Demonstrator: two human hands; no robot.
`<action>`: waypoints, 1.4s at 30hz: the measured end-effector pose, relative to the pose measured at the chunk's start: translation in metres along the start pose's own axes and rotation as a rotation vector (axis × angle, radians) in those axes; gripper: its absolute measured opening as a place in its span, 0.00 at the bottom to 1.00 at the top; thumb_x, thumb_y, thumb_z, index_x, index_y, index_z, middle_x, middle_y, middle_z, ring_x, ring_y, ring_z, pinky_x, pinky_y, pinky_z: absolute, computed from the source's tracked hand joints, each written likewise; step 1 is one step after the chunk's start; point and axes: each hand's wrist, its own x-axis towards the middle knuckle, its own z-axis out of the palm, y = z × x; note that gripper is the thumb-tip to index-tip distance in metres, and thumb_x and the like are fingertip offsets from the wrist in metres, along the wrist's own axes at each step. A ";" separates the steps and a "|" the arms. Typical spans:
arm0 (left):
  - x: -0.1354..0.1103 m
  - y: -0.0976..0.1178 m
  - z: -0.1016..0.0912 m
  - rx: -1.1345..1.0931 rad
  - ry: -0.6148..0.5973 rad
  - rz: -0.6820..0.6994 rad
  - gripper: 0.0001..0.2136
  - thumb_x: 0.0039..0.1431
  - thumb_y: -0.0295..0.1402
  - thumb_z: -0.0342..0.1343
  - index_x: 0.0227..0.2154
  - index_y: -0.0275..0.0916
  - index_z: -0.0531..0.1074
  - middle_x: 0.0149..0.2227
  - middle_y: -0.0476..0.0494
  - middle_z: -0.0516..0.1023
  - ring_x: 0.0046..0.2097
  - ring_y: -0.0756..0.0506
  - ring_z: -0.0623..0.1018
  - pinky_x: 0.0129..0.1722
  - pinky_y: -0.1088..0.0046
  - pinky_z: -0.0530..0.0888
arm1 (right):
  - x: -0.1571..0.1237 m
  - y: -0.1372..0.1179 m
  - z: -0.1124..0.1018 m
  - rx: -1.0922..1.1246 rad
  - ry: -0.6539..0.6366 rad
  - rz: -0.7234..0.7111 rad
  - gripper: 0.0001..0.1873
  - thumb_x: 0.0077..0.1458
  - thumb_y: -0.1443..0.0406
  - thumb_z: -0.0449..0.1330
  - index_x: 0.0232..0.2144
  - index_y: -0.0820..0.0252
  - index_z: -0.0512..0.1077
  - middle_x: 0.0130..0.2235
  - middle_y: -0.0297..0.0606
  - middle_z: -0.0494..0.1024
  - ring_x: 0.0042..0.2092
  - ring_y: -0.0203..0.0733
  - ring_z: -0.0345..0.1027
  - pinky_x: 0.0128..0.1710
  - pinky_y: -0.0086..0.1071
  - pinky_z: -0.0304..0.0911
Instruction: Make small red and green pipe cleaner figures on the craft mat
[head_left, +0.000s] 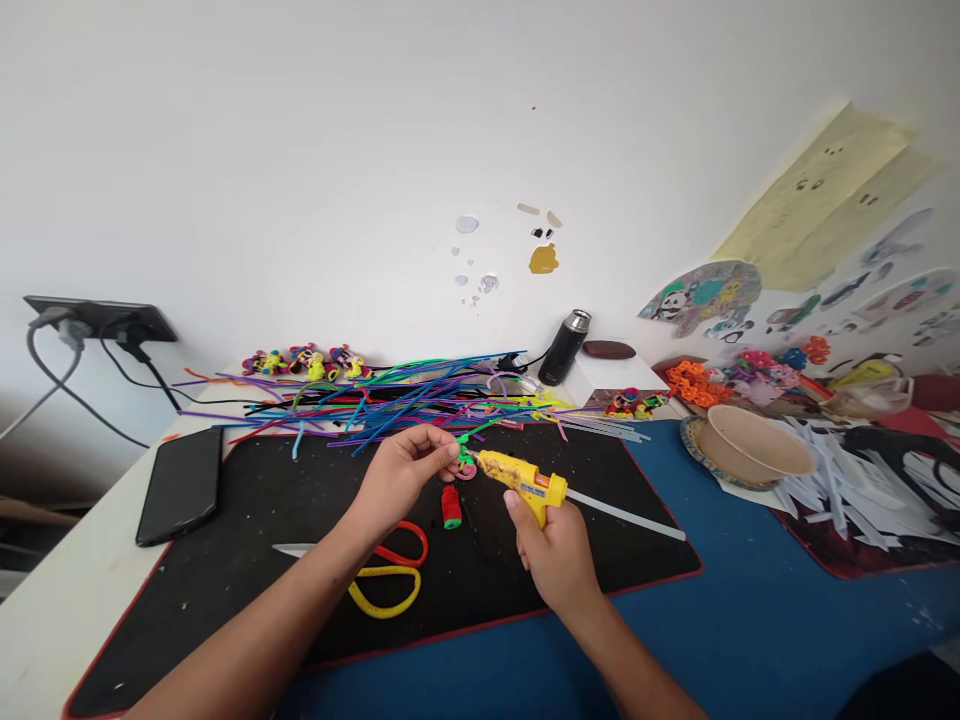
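In my right hand is a yellow hot glue gun, with a long clear glue stick sticking out of its back. Its nozzle points left, at or touching a small green and pink pipe cleaner piece. My left hand pinches that piece between thumb and fingers. Just below lies a red pipe cleaner roll with a green end, on the black mat. Scissors with one red and one yellow handle lie partly under my left forearm.
Loose pipe cleaners spread along the mat's back edge. A phone lies at left, below a socket with cables. A black thermos, small colourful figures and a bowl stand farther back.
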 end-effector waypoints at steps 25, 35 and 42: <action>-0.004 -0.004 -0.004 0.250 0.094 0.179 0.10 0.60 0.42 0.65 0.31 0.41 0.77 0.28 0.48 0.79 0.31 0.47 0.78 0.33 0.72 0.75 | 0.004 0.002 -0.001 0.058 -0.029 0.029 0.31 0.66 0.42 0.54 0.22 0.58 0.73 0.12 0.30 0.62 0.17 0.37 0.59 0.20 0.30 0.56; -0.002 -0.016 -0.010 0.374 0.084 0.285 0.08 0.63 0.40 0.63 0.34 0.41 0.79 0.33 0.47 0.80 0.33 0.47 0.78 0.35 0.73 0.74 | 0.006 0.000 0.003 0.048 -0.058 0.029 0.29 0.66 0.43 0.54 0.23 0.57 0.72 0.12 0.30 0.62 0.17 0.37 0.60 0.20 0.29 0.56; -0.002 -0.016 -0.010 0.397 0.091 0.341 0.07 0.63 0.38 0.63 0.33 0.40 0.79 0.32 0.47 0.80 0.32 0.47 0.78 0.33 0.74 0.74 | 0.006 0.002 0.004 0.024 -0.079 0.055 0.30 0.66 0.42 0.52 0.23 0.57 0.69 0.12 0.30 0.63 0.16 0.37 0.60 0.20 0.29 0.56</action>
